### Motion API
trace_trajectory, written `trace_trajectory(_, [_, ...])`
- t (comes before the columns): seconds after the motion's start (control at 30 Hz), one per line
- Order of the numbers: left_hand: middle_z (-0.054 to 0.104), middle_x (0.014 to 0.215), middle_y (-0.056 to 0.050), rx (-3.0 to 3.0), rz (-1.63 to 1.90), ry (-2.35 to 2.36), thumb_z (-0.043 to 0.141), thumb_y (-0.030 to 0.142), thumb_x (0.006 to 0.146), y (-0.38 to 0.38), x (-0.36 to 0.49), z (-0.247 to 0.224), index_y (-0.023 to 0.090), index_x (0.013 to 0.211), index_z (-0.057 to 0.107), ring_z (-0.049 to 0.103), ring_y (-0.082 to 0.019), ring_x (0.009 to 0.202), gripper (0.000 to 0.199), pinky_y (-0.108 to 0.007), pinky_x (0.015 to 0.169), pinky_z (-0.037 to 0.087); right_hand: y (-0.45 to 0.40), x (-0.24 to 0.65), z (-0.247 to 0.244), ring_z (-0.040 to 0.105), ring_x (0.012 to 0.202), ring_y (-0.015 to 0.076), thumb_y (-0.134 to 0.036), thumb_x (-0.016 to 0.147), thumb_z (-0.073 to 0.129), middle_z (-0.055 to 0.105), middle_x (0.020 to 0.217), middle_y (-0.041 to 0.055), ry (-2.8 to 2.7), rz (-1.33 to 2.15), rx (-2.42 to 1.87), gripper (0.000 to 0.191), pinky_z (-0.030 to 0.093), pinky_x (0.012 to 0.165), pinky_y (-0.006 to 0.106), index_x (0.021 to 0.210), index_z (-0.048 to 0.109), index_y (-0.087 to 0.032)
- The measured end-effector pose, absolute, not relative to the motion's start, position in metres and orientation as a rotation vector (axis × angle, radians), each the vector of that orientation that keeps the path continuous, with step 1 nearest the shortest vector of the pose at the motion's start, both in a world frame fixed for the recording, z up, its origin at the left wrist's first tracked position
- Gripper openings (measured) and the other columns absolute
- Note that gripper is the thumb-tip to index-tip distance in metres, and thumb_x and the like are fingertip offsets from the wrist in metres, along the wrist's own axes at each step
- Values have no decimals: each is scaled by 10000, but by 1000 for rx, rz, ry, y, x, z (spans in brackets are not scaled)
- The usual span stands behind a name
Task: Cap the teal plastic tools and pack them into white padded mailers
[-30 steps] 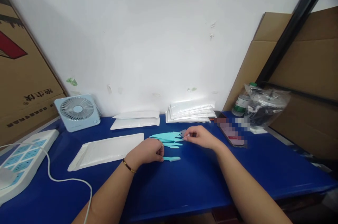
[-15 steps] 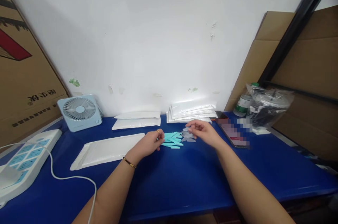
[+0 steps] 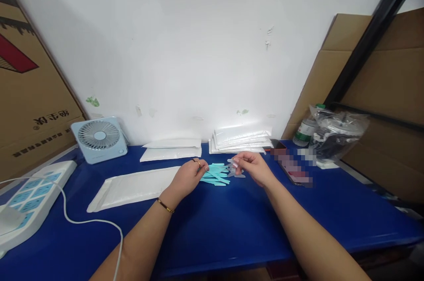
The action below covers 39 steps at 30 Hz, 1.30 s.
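Several turquoise flat, pointed strips (image 3: 217, 174) lie in a loose heap on the blue table (image 3: 212, 228). Right beside them is a smaller heap of greyish translucent strips (image 3: 236, 175). My left hand (image 3: 190, 177) is at the left end of the turquoise heap, thumb and fingers pressed together; what is in the pinch, if anything, is hidden. Over the translucent heap, my right hand (image 3: 253, 167) pinches a small pale translucent strip (image 3: 235, 165) between thumb and fingers.
A long white padded envelope (image 3: 132, 190) lies left of my left hand. More white envelopes (image 3: 172, 150) and a stack of them (image 3: 240, 139) are along the wall. A fan (image 3: 99, 139), power strip (image 3: 36, 197) with cable, phone (image 3: 293, 168) and bagged item (image 3: 338, 135) stand around.
My left hand has closed its fingers and lifted slightly at the turquoise heap. My right-hand fingers have come together, with a pale strip now showing between them.
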<state>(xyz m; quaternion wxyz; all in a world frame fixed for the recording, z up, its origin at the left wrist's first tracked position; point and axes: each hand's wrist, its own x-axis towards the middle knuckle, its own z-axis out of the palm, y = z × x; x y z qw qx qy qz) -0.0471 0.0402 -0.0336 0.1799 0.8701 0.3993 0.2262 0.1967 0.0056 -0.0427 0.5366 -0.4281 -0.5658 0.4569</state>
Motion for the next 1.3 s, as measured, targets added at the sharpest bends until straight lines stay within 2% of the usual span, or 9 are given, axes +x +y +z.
trace_trajectory(0.4, [598, 836, -38, 2480, 620, 1090, 347, 346, 922, 33, -41, -31, 202, 877, 609, 546, -172, 815, 302, -264, 703, 402, 2, 175, -47, 614, 529, 132, -485, 730, 672, 647, 585, 13, -1464, 1160, -1064, 342, 496, 557, 258, 784, 630, -150])
trace_trajectory(0.57, [649, 806, -33, 2448, 449, 993, 422, 370, 889, 24, -37, -33, 188, 785, 655, 562, -157, 747, 313, -253, 669, 403, 0, 180, -44, 609, 547, 140, -467, 762, 641, 651, 590, 23, -1659, 1224, -1119, 323, 466, 550, 251, 787, 639, -145])
trace_trajectory(0.63, [662, 771, -22, 2465, 314, 907, 456, 371, 875, 20, -36, -34, 197, 756, 669, 567, -154, 723, 299, -252, 648, 395, 1, 191, -41, 584, 544, 131, -443, 803, 590, 639, 606, 20, -1755, 1097, -1207, 300, 440, 539, 241, 804, 652, -149])
trace_trajectory(0.7, [663, 765, -14, 2501, 242, 838, 493, 370, 860, 19, -36, -36, 214, 775, 680, 573, -158, 737, 258, -254, 654, 395, 3, 205, -40, 558, 554, 128, -381, 815, 569, 627, 633, 18, -1851, 824, -1352, 240, 410, 536, 236, 798, 664, -161])
trace_trajectory(0.8, [651, 880, -34, 2582, 306, 942, 549, 361, 829, 23, -38, -38, 221, 870, 674, 571, -188, 852, 193, -272, 731, 413, 6, 222, -43, 563, 636, 150, -263, 738, 626, 644, 717, 28, -2031, 451, -1574, 91, 391, 578, 244, 740, 675, -187])
trace_trajectory(0.93, [602, 1044, -67, 2668, 373, 1195, 558, 335, 827, 36, -44, -45, 215, 1019, 624, 529, -226, 1005, 236, -321, 858, 404, 9, 225, -51, 577, 725, 183, -214, 673, 661, 653, 808, 46, -2198, 354, -1714, 65, 383, 612, 251, 735, 678, -202])
trace_trajectory(1.07, [565, 1100, -63, 2687, 439, 1194, 499, 349, 869, 45, -42, -54, 244, 1167, 567, 506, -220, 1021, 324, -325, 874, 393, 11, 219, -55, 567, 689, 167, -159, 690, 600, 642, 789, 52, -2227, 319, -1718, 58, 380, 612, 250, 696, 651, -186])
trace_trajectory(1.2, [570, 1063, -47, 2696, 464, 1184, 520, 318, 857, 47, -33, -60, 236, 983, 628, 479, -219, 1016, 185, -331, 848, 382, 9, 215, -54, 548, 607, 137, -207, 765, 543, 615, 686, 14, -2144, 520, -1580, 73, 389, 571, 235, 747, 611, -186])
trace_trajectory(1.3, [589, 1015, -45, 2681, 513, 1213, 531, 295, 847, 48, -30, -58, 213, 862, 613, 472, -223, 1023, 117, -335, 832, 372, 7, 214, -53, 552, 542, 120, -266, 798, 539, 598, 644, -6, -2025, 766, -1473, 97, 402, 530, 228, 791, 585, -181])
